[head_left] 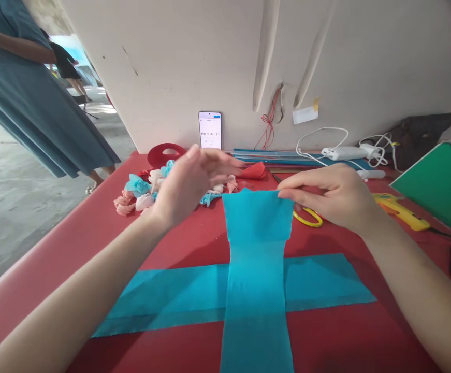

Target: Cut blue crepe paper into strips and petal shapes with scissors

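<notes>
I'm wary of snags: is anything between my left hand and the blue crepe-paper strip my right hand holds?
Nothing visible blocks the left hand from the held blue crepe-paper strip; the paper flowers show behind that hand.

One view, from a camera worn on the person's head: it looks forward and down, close over a red table (104,235), toward a pale wall (186,62) behind, with floor (5,223) at left.
</notes>
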### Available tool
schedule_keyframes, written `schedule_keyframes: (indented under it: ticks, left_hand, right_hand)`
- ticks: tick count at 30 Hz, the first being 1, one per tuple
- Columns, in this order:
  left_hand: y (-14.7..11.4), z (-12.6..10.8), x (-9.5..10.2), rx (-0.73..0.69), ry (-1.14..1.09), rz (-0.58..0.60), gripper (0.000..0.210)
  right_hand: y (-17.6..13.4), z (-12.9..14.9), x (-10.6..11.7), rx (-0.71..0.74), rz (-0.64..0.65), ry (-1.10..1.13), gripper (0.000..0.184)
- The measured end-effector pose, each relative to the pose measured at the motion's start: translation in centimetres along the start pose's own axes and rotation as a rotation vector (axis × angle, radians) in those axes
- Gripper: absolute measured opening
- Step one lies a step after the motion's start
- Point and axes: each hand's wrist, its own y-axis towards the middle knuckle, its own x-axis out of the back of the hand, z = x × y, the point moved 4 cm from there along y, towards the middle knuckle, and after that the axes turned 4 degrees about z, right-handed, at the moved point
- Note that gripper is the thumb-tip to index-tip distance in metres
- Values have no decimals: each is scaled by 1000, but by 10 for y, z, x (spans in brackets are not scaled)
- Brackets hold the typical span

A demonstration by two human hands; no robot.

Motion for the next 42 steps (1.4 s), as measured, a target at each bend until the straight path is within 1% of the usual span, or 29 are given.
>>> schedule_keyframes:
  ticks: [2,4,6,9,12,17,19,20,21,22,24,25,26,27,30,32,37,42]
  left_hand:
    - [-3,16,-18,156,-104,122,44]
    - [-9,27,-35,259,-148,237,36]
    - [-16,31,-46,332,-166,298,32]
    - [-21,29,-56,379,-153,278,35]
    - [-21,25,-59,396,-100,245,29]
    - [-17,25,-54,400,-18,232,15]
    - [-16,25,-50,407,3,208,11]
    - [-15,25,-48,409,6,187,12]
    - [-15,24,-46,403,6,157,15]
    - [-14,24,-43,390,6,125,18]
    - [-12,21,-39,350,18,60,19]
    - [-12,20,-37,331,28,35,19]
    - [-11,19,-35,317,35,17,18]
    - [-11,19,-34,308,40,8,17]
    - [-10,18,-33,300,63,9,16]
    - [-9,17,-33,292,95,11,16]
    - [-9,16,-33,246,197,15,16]
    - [-8,16,-31,182,182,20,15]
  right_hand:
    - [1,0,1,-39,-22,16,12]
    - [1,-2,1,-96,-57,46,14]
    - [2,-3,3,-158,-97,96,15]
    - [2,-5,5,-245,-139,184,16]
    - [2,-7,8,-307,-182,235,18]
    - [0,-16,10,-356,-253,270,21]
    - [-1,-21,10,-349,-267,339,16]
    - [-1,-23,8,-345,-244,401,13]
    - [0,-25,6,-343,-190,477,13]
    - [1,-25,1,-341,-104,555,15]
    - [3,-23,-9,-324,114,673,16]
    - [3,-20,-14,-314,197,700,16]
    - [3,-19,-17,-310,247,705,17]
    - [3,-18,-20,-317,266,692,19]
    - [2,-18,-22,-363,232,601,19]
    - [1,-19,-23,-379,213,582,18]
    - [2,-21,-22,-396,182,684,18]
    - [4,-19,-20,-356,171,699,15]
